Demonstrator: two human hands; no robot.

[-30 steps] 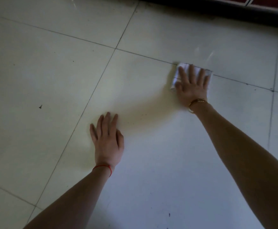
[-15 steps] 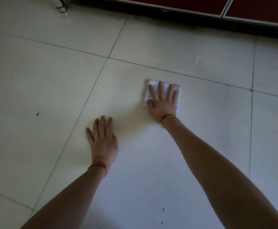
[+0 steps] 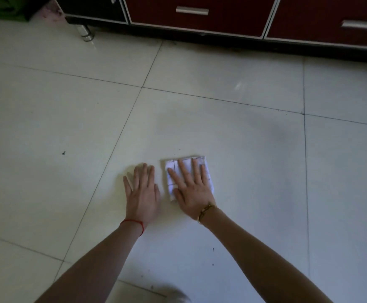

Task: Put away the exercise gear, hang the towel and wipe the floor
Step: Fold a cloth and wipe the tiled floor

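Flat right hand (image 3: 192, 189) on cloth (image 3: 186, 166)

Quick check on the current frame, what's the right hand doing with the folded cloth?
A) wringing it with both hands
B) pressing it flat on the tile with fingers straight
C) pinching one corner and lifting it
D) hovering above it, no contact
B: the right hand lies flat on the folded white cloth with straight, spread fingers, pressing it against the floor, while the left hand rests on bare tile beside it.
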